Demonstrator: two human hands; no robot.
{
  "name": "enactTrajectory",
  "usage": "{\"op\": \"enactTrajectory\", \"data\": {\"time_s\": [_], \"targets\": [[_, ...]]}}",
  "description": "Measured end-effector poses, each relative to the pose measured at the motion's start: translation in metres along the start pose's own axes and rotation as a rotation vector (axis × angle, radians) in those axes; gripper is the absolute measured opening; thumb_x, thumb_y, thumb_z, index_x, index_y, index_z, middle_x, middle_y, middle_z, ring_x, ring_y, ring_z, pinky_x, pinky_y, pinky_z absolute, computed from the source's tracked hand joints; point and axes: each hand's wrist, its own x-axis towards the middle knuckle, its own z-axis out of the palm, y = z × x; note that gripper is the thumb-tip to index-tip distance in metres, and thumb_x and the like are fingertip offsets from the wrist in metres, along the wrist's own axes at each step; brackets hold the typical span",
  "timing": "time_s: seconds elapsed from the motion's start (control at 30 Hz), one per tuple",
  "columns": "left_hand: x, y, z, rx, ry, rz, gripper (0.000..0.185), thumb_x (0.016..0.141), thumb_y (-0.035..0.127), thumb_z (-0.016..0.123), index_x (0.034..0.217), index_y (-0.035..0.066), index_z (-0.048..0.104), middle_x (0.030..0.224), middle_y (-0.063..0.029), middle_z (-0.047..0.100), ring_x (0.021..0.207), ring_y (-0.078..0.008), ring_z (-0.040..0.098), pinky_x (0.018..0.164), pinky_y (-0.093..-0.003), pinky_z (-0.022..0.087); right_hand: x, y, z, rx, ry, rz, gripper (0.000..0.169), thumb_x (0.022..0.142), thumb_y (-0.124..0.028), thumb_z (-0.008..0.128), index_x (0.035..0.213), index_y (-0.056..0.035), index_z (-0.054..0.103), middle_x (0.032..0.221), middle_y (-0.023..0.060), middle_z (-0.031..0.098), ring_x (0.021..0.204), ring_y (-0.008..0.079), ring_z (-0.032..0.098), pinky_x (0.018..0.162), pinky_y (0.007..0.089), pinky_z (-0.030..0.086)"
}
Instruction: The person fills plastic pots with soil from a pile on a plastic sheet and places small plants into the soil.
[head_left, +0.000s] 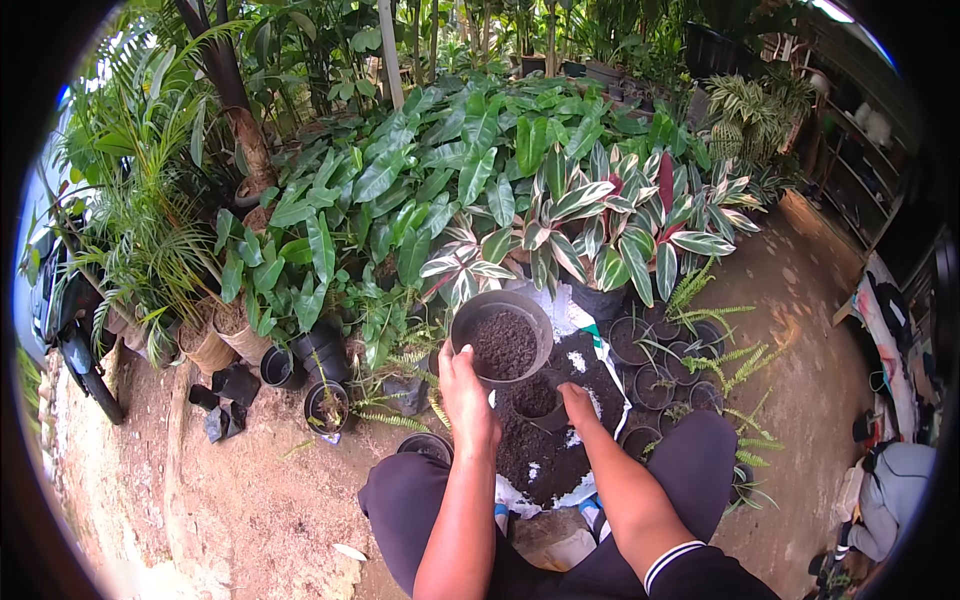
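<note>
My left hand (466, 390) grips the side of a round dark plastic pot (538, 319), tilted so that the dark soil (505, 346) in it shows. Just below and to the right, my right hand (579, 409) holds a smaller black pot (553, 418) by its side, also with soil in it. Both pots are above a white sack (616, 390) spread on the ground between my legs. A heap of dark potting soil (536, 469) with white patches lies on that sack. Some fingers of both hands are hidden behind the pots.
Several small black pots (654, 386), some with ferns, stand right of the sack. Variegated potted plants (592, 217) and broad green foliage (450, 150) rise ahead. At left are an empty black pot (282, 369) and black grow bags (235, 384). Another person (889, 495) is at far right.
</note>
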Motion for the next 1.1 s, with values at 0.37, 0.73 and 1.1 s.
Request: {"op": "enactTrajectory", "data": {"time_s": [0.37,0.73,1.1], "targets": [[-0.005,-0.029,0.001,-0.019,-0.037,-0.055,0.044,0.100,0.019,0.044,0.141,0.001,0.042,0.124,-0.0119,0.058,0.111,-0.0196,0.058,0.092,-0.0358,0.049,0.042,-0.222,-0.083,0.237,-0.130,-0.355,0.069,0.093,-0.033,0.062,0.150,-0.0040,0.037,0.122,0.0092,0.062,0.111,0.0214,0.059,0.101,0.0417,0.043],[-0.009,-0.057,0.011,0.046,-0.065,-0.176,0.047,0.099,0.023,0.047,0.141,0.003,0.043,0.122,-0.0092,0.059,0.107,-0.0176,0.060,0.088,-0.0340,0.050,-0.003,-0.264,-0.107,0.500,-0.252,-0.541,0.078,0.087,-0.037,0.069,0.148,0.0031,0.040,0.148,0.0207,0.042,0.139,0.0279,0.040,0.116,0.0366,0.028],[-0.007,-0.069,0.015,0.053,-0.050,-0.148,0.043,0.100,0.025,0.045,0.138,0.006,0.046,0.118,-0.0060,0.060,0.094,-0.0144,0.059,0.071,-0.0291,0.048,-0.028,-0.278,-0.118,-0.112,0.096,-1.054,0.085,0.075,-0.037,0.077,0.148,-0.0101,0.044,0.138,0.0236,0.038,0.130,0.0378,0.043,0.112,0.0460,0.035]]}}
